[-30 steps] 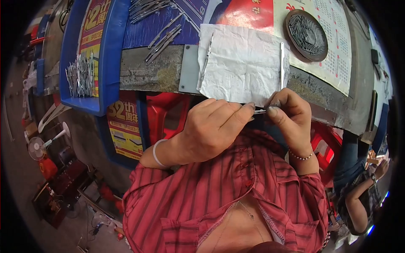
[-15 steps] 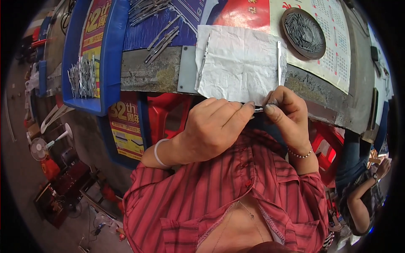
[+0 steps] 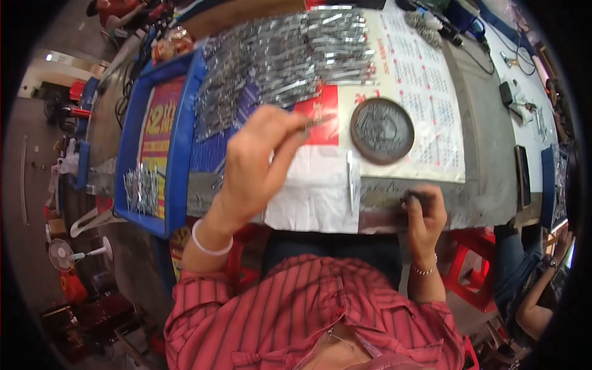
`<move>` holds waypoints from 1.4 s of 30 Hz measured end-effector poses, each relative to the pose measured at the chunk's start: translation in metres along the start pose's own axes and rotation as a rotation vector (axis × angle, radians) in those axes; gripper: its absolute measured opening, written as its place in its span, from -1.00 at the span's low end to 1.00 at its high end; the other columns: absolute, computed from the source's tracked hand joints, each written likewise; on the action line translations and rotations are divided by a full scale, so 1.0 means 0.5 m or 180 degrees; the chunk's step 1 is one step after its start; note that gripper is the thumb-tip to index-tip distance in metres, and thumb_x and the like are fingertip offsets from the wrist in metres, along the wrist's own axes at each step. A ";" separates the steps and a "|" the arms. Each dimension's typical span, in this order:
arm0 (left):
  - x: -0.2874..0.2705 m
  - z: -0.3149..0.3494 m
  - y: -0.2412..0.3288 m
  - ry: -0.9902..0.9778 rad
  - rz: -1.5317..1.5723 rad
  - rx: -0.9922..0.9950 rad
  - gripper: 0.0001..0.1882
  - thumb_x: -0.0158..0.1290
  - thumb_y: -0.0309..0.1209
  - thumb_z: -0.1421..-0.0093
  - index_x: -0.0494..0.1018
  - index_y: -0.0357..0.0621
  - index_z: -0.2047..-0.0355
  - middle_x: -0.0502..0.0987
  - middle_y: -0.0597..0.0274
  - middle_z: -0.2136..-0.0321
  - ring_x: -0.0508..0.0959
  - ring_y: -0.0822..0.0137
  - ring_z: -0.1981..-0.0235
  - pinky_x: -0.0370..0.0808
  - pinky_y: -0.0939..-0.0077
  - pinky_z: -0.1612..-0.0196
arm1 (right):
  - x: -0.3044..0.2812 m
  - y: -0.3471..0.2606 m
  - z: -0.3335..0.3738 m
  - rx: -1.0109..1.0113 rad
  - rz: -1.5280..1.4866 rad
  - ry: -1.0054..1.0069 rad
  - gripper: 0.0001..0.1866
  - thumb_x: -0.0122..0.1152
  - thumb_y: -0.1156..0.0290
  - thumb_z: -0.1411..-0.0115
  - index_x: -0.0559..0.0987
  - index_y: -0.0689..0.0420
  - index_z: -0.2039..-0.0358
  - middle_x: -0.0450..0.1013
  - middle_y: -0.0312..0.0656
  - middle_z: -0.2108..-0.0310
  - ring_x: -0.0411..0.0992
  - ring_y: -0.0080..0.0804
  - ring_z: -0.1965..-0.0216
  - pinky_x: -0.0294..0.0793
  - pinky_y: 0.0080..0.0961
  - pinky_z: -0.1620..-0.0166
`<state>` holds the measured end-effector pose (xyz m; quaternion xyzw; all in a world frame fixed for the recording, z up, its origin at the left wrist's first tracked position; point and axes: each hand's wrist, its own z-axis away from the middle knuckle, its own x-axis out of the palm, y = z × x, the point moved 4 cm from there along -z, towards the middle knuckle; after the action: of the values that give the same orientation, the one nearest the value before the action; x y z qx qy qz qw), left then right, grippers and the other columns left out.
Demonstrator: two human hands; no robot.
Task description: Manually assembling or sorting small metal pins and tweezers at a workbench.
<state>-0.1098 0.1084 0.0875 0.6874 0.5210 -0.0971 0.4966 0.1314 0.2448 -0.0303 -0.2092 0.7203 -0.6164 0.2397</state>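
Observation:
My left hand (image 3: 256,163) is raised over the near part of the table, its thumb and fingers pinched on a thin, blurred metal piece (image 3: 312,123). Below it a creased white paper sheet (image 3: 308,194) lies at the table's front edge, bearing one slim silver metal piece (image 3: 351,179). My right hand (image 3: 427,216) is by the front edge, right of the paper, with its fingers curled in and dark at the tips. Whatever they may hold cannot be made out. Between and beyond the hands sits a round brown dish (image 3: 383,159) of small dark metal pins.
Many slim silver pieces (image 3: 265,68) cover the back of the table in rows. On the left stands a blue tray (image 3: 177,148) with a bundle of metal pieces (image 3: 142,191) in its near end. A dark phone-like slab (image 3: 523,176) lies far right, near another person's arm (image 3: 536,302).
My hands, together at the table's edge before, are now apart. The left has gone forward and left with a metal piece; the right has moved slightly right. The view has shifted, showing more of the table's back.

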 end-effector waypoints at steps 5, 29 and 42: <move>0.063 -0.217 -0.129 0.0216 -0.0234 0.0369 -0.86 0.07 -0.55 -0.09 0.51 -0.29 0.31 0.52 0.10 0.43 0.52 0.27 0.44 0.42 0.53 0.33 | -0.028 0.018 0.007 -0.0460 -0.0037 0.0127 -0.88 0.12 0.57 -0.15 0.40 0.25 0.30 0.40 -0.20 0.40 0.32 -0.58 0.42 0.34 -0.67 0.33; 0.011 -0.275 -0.250 0.0121 -0.0105 -0.0345 -0.77 0.03 -0.40 -0.19 0.52 -0.28 0.21 0.60 0.22 0.36 0.54 0.49 0.30 0.44 0.61 0.21 | -0.007 0.011 -0.002 -0.0535 0.0333 0.0176 -0.93 0.06 0.64 -0.13 0.41 0.28 0.34 0.40 -0.15 0.38 0.36 -0.46 0.37 0.36 -0.60 0.25; -0.139 0.238 -0.235 0.0204 -0.0539 -0.1823 -0.81 0.08 -0.49 -0.07 0.52 -0.25 0.28 0.54 0.04 0.37 0.57 0.19 0.38 0.48 0.46 0.29 | -0.008 0.018 0.007 -0.0454 0.0792 0.0120 -0.92 0.08 0.54 -0.24 0.43 0.27 0.29 0.34 -0.35 0.42 0.24 -0.70 0.42 0.26 -0.77 0.33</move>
<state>-0.1899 -0.0321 0.0062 0.4762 0.5981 0.0345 0.6437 0.1366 0.2459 -0.0394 -0.1231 0.7871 -0.5329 0.2851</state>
